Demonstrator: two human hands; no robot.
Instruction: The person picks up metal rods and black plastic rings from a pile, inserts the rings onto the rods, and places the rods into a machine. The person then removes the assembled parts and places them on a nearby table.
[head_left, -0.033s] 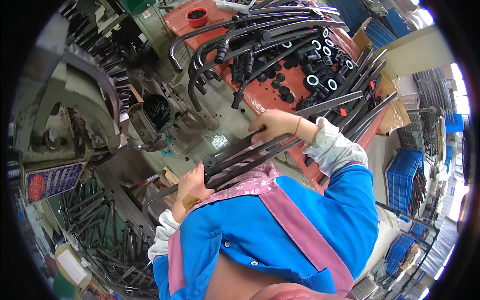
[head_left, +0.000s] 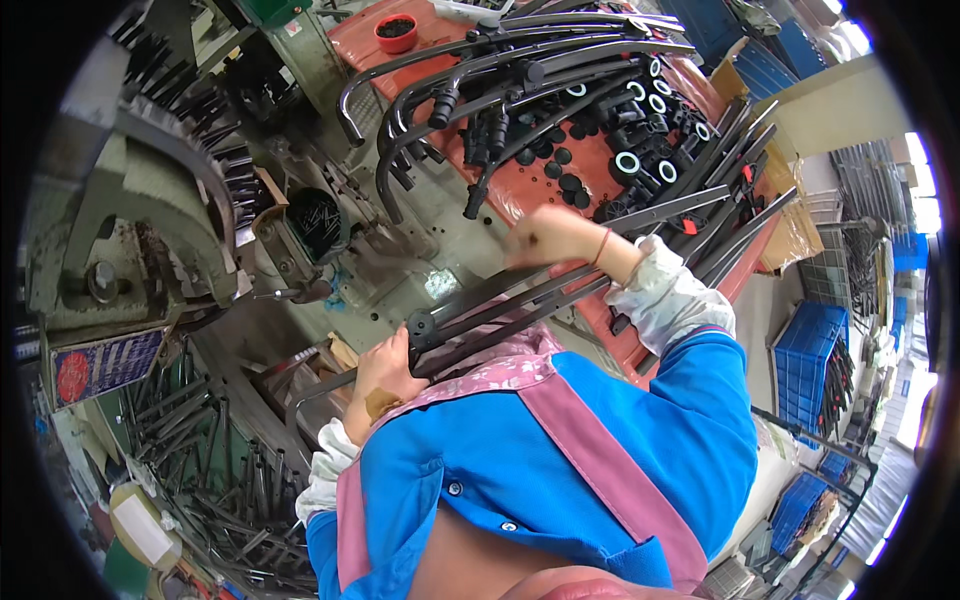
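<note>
My left hand [head_left: 385, 370] is wrapped round the near end of a set of dark metal tubes [head_left: 490, 318], by a round black joint [head_left: 421, 322]. These tubes lie side by side across my front, above a pink flowered apron [head_left: 480, 378]. Over their far part is my right hand [head_left: 552, 240], blurred, with its fingers curled in toward the thumb. Whatever those fingers hold, if anything, is too smeared to make out. One bent tube [head_left: 318, 388] sticks out to the left beyond my left hand.
A red-covered table [head_left: 508, 196] ahead carries curved dark tubes [head_left: 440, 88], black plastic fittings with white rings [head_left: 627, 163] and a red bowl [head_left: 397, 36]. At left stands a heavy machine [head_left: 130, 220]. Many cut tubes [head_left: 230, 480] pile up below it. Blue crates [head_left: 803, 360] stand at right.
My right hand has lifted slightly off the tubes and its fingers have curled in, now blurred. My left hand keeps its hold in the same place.
</note>
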